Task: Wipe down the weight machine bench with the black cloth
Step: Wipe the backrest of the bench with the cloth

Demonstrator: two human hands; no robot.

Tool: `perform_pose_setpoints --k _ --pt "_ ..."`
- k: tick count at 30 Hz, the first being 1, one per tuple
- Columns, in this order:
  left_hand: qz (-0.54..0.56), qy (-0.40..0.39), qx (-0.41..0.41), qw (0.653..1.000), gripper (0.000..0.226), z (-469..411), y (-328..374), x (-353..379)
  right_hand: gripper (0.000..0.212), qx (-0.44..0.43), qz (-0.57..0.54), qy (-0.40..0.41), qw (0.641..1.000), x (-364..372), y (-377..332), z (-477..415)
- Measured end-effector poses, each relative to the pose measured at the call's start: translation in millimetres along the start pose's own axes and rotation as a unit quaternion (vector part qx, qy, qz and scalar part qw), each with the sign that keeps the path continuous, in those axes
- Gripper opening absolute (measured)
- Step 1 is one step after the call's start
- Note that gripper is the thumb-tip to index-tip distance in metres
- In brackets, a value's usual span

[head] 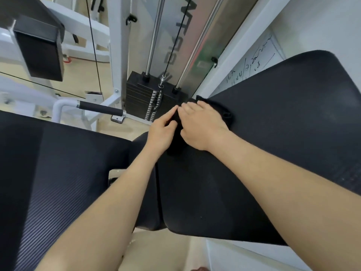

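Pressing my right hand (pixel 203 126) flat, fingers spread, I pin the black cloth (pixel 224 112) at the bench pad (pixel 283 133) edge nearest the weight stack (pixel 144 98); my left hand (pixel 162 135) pinches its bunched fold. Bare pad stretches wide to the right.

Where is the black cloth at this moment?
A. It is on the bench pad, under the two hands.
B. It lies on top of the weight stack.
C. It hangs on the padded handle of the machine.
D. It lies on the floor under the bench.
A: the black cloth lies on the bench pad, with the right hand flat on it and the left hand pinching its edge.
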State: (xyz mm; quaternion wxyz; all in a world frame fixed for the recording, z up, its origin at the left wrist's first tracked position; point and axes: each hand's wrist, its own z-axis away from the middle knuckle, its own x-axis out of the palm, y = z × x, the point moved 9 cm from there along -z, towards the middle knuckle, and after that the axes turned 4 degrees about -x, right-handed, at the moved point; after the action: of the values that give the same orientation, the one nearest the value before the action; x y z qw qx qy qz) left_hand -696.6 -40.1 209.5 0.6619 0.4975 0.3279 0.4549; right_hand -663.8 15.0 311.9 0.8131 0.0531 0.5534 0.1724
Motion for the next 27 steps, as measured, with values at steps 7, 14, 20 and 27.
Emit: perform_pose_setpoints --k 7,14,20,27 --pt "0.048 0.029 -0.037 0.998 0.070 85 -42 -5 0.062 -0.055 -0.032 0.004 0.998 44 -73 76" --pt "0.067 0.044 -0.019 0.997 0.068 215 -72 24 0.045 -0.067 -0.071 0.042 0.994 84 -124 179" --pt "0.085 0.002 0.003 0.996 0.079 275 -78 61 0.038 -0.057 -0.127 0.111 0.984 69 -105 248" --pt "-0.090 -0.016 0.161 0.983 0.062 280 6 83 0.038 0.099 -0.267 0.336 0.898 66 -41 309"
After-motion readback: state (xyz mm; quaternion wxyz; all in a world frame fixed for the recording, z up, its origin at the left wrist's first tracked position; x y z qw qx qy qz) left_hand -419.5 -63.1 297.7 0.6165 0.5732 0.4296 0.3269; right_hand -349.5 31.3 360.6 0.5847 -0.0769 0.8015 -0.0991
